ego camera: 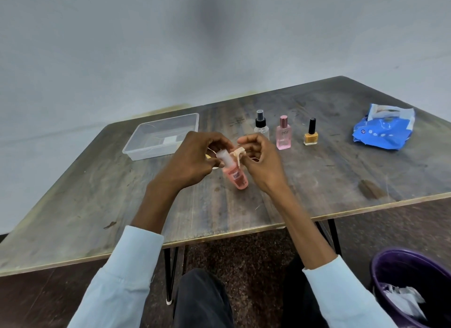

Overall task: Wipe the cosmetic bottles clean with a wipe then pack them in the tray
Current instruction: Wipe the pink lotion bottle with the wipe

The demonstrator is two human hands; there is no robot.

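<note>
Mid-wipe: left hand (192,156) fingers gripping pink bottle (235,175), right hand (258,161) fingers pinching wipe (238,154) at cap. Tray (136,147) far left unpacked; three bottles (284,133) waiting far right.

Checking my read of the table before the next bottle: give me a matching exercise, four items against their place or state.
Items:
1. pink pump bottle
2. clear tray
3. yellow nail polish
4. blue wipes pack

States:
A. far right of the table
B. held in both hands, being wiped
C. holds no bottles, on the left
D. standing, rightmost of the row of three bottles

Pairs: 1-B, 2-C, 3-D, 4-A
</note>
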